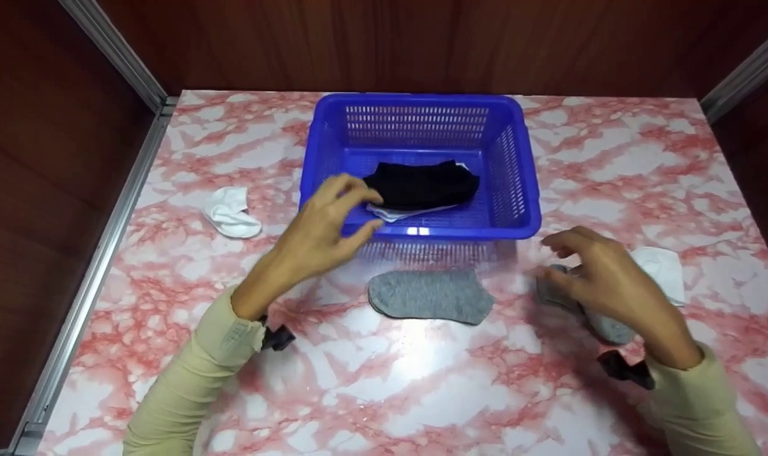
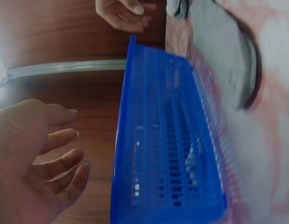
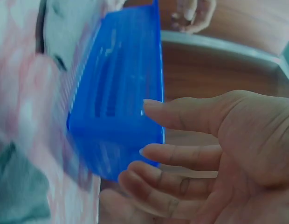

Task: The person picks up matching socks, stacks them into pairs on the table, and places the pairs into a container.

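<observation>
A blue plastic basket (image 1: pixel 527 158) stands at the back of the table, with black socks (image 1: pixel 425 185) lying on white ones (image 1: pixel 390 215) inside it. Over the basket's front left corner hovers my left hand (image 1: pixel 323 225), fingers loosely bent and holding nothing. My right hand (image 1: pixel 599 272) is in the air at the right, above a grey sock (image 1: pixel 613 330) that it partly hides; its fingers are apart and hold nothing. In front of the basket lies a flat pair of grey socks (image 1: pixel 431 296).
A crumpled white sock (image 1: pixel 232 213) lies left of the basket. Another white sock (image 1: pixel 661 272) is on the right, partly behind my right hand. Wooden panels (image 1: pixel 421 44) border the marbled red and white table (image 1: pixel 384 392) at the back and sides.
</observation>
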`<state>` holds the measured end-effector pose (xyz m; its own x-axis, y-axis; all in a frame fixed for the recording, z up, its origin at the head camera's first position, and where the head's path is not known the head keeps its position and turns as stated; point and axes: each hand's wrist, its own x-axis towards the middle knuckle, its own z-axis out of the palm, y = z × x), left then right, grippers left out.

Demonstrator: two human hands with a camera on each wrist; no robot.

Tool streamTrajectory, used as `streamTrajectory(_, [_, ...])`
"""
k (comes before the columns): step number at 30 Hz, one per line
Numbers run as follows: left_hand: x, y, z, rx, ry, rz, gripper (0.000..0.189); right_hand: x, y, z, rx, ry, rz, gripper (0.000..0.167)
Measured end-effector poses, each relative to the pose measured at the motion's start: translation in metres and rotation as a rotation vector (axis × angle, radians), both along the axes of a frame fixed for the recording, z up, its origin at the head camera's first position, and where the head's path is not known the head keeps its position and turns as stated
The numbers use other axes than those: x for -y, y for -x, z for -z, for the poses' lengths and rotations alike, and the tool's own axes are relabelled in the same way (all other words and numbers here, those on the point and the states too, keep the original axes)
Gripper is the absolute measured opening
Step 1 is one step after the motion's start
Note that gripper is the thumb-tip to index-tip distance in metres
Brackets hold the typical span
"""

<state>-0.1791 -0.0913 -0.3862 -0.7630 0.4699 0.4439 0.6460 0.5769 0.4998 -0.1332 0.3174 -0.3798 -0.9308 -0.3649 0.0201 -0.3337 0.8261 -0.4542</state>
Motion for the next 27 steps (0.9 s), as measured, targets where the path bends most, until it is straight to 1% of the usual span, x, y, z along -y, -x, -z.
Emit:
streamTrajectory(3, [0.006,0.012,-0.003,0.004,-0.021,-0.048,0.032,-0.011,0.000,-0.001,0.015,-0.020,0.024,0.042])
streamTrajectory(6, [0.013,0.027,-0.002,0.022,-0.028,-0.098,0.038,-0.021,-0.001,0.001,0.008,-0.043,0.020,0.047])
streamTrajectory(11, [0.026,0.052,0.006,0.057,-0.043,-0.207,0.045,-0.032,0.000,0.011,0.011,-0.088,-0.016,0.056])
streamTrajectory(15, [0.032,0.068,0.013,0.112,-0.053,-0.280,0.050,-0.035,0.001,0.016,0.090,-0.141,-0.019,0.062])
streamTrajectory(18, [0.034,0.077,0.017,0.152,-0.043,-0.323,0.055,-0.038,0.003,0.019,0.165,-0.194,-0.018,0.068])
streamTrajectory(20, [0.034,0.082,0.019,0.172,-0.029,-0.346,0.059,-0.040,0.005,0.023,0.194,-0.220,-0.027,0.072])
streamTrajectory(23, [0.032,0.088,0.022,0.212,-0.006,-0.368,0.066,-0.042,0.008,0.028,0.221,-0.233,-0.046,0.076])
streamTrajectory(27, [0.029,0.093,0.026,0.268,0.006,-0.374,0.076,-0.045,0.012,0.033,0.231,-0.217,-0.079,0.076])
